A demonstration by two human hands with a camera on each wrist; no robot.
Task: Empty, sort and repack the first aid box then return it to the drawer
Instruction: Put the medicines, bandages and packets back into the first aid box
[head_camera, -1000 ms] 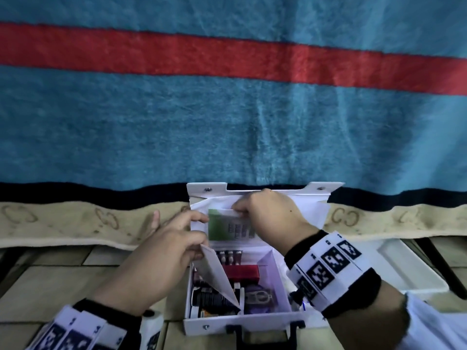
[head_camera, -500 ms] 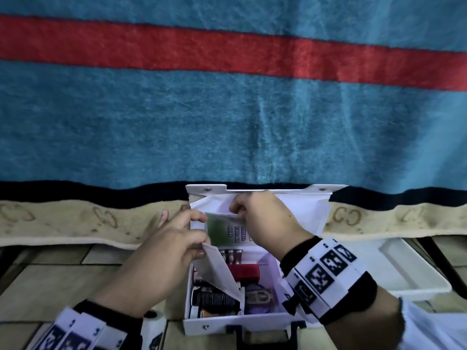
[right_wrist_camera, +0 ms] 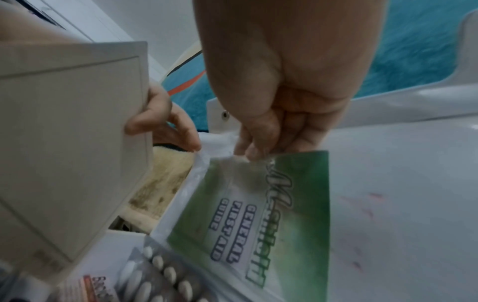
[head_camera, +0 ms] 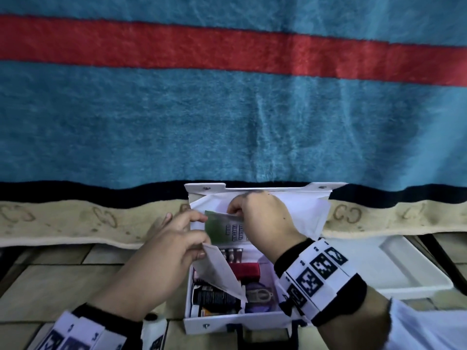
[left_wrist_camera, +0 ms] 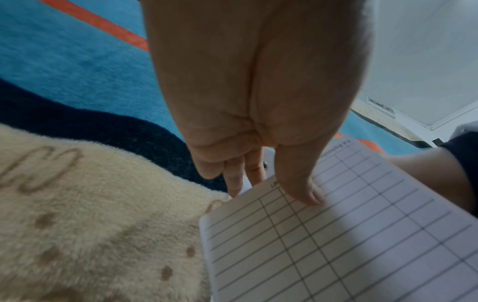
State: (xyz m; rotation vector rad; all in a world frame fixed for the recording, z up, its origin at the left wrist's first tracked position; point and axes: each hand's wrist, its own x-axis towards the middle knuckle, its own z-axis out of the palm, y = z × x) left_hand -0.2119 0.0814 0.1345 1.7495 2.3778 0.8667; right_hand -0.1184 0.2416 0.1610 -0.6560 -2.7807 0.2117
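- I judge I'm emptying: my right hand pinches the green first aid guide at its top edge, above the open first aid box.
- My left hand holds a white card between thumb and fingers.
- Next: lift the guide clear, set it aside.
- The box sits on a tiled floor against a blue, red-striped blanket.
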